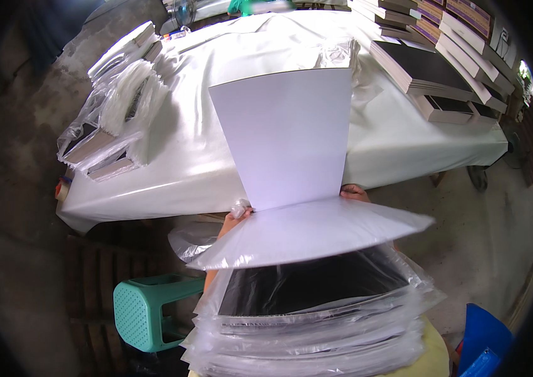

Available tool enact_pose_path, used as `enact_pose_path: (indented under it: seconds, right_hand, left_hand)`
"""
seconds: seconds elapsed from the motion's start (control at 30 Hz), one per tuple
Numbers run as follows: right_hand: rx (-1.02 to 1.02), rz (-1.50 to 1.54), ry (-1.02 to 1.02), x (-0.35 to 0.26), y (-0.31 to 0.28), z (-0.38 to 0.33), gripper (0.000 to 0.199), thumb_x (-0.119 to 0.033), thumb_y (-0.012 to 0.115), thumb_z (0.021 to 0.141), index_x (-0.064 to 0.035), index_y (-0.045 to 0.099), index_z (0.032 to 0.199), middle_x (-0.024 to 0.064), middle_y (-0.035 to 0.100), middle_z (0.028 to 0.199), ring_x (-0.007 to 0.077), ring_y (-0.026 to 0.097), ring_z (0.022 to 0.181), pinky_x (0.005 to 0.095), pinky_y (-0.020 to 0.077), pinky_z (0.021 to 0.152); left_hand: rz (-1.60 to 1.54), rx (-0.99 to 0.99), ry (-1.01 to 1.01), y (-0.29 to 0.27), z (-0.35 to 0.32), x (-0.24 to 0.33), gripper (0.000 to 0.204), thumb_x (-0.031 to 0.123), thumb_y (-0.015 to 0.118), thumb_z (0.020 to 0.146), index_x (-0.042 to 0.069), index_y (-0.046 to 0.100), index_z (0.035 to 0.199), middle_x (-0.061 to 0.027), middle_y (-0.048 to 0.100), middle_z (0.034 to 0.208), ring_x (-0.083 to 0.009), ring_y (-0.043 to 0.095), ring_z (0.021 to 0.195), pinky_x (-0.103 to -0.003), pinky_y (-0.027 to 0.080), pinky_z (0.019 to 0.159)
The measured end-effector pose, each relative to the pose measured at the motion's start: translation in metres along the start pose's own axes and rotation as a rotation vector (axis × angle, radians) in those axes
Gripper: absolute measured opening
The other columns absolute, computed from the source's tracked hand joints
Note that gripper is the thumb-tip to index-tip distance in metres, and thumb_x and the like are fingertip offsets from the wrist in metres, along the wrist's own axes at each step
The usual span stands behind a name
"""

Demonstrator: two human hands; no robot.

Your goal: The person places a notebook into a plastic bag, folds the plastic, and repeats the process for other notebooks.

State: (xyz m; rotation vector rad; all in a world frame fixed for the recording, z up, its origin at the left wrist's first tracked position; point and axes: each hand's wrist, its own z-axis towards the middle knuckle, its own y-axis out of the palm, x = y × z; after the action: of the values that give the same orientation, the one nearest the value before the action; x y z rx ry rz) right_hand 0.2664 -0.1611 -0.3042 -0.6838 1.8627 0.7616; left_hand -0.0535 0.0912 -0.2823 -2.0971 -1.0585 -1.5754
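A large white sheet (286,135), stiff and flat, stands out over the table edge. Its near end meets a clear plastic sleeve (316,234) that bulges toward me; how far the sheet reaches inside is hard to see. My left hand (236,220) is closed at the left corner of the sleeve's mouth, beside a crumpled bit of plastic. At the right corner, my right hand (355,193) has its fingers closed on the sleeve's edge next to the sheet. Below both hands lies a stack of black boards in clear sleeves (313,286), close against me.
A white-covered table (184,163) spans ahead. Plastic-wrapped boards (112,119) are piled at its left, stacked dark-topped boards (429,69) at its right. A green stool (141,314) stands lower left, and a blue object (485,339) lower right. A tape roll (62,189) hangs by the left corner.
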Motion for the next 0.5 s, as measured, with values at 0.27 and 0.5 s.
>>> enact_pose_path:
  seconds: [0.27,0.5]
  right_hand:
    - [-0.176,-0.652,-0.111,-0.092,-0.020,-0.038,0.013,-0.004,0.064,0.075,-0.0003,0.062,0.086,0.0055,0.063,0.078,0.0102,0.057,0.071,0.0236,0.0460,0.063]
    - [-0.588,-0.779,-0.748,-0.271,0.153,-0.119,0.049,-0.028,0.074,0.069,-0.0043,0.055,0.108,0.0014,0.056,0.092,0.0105,0.050,0.082,0.0230,0.0387,0.070]
  left_hand:
    - [0.384,-0.068,0.047,-0.040,-0.061,0.108,0.078,0.061,0.056,0.075,0.007,0.039,0.129,-0.0036,0.056,0.081,-0.0076,0.041,0.053,-0.022,0.034,0.047]
    - [-0.112,-0.245,0.460,0.113,-0.123,0.241,0.116,0.091,0.021,0.046,0.024,0.009,0.140,-0.0060,0.046,0.089,-0.0086,0.025,0.044,-0.021,0.019,0.039]
